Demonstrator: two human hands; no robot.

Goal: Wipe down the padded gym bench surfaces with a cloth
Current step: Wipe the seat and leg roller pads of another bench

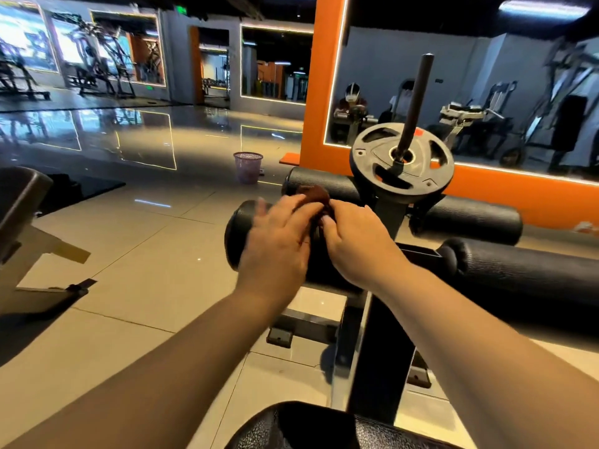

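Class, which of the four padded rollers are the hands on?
The near left roller, under the left hand and the right hand, which pinches the brown cloth.

**Dim gym, bright glare on the floor**

The room is rather dim, with a dark ceiling [285, 4]. Light comes from the bright panes [29, 37] far left and makes strong glare on the glossy floor [146, 137]. Thin light strips [332, 92] glow around the mirrors [453, 76]. The left hand [275, 241] is a little blurred; the right hand [356, 241] is sharper. Straight lines bend near the edges, and the far machines [97, 59] look soft.
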